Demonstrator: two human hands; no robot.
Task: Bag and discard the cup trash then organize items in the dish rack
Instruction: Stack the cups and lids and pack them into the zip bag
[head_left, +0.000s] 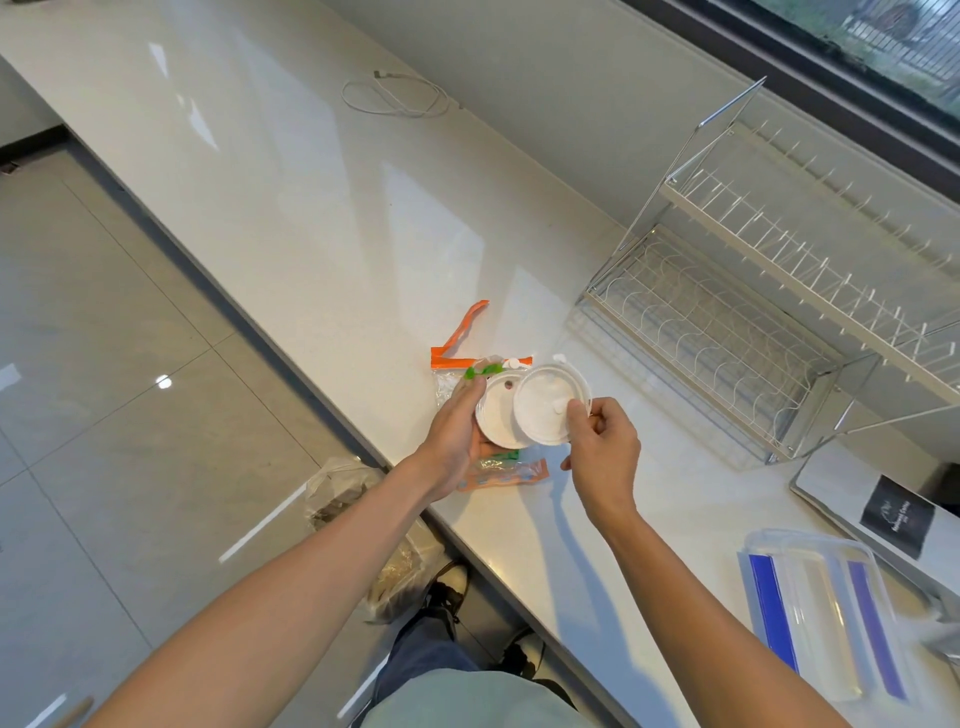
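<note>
Near the tabletop's (311, 218) front edge, a white lidded cup (498, 415) was gripped by the left hand (454, 431); a second white lid (548, 410) was pinched by the right hand (602, 447).

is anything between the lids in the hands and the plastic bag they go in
Nothing visible. The left hand and right hand hold the two white lids right above the orange-striped clear bag on the counter.
</note>
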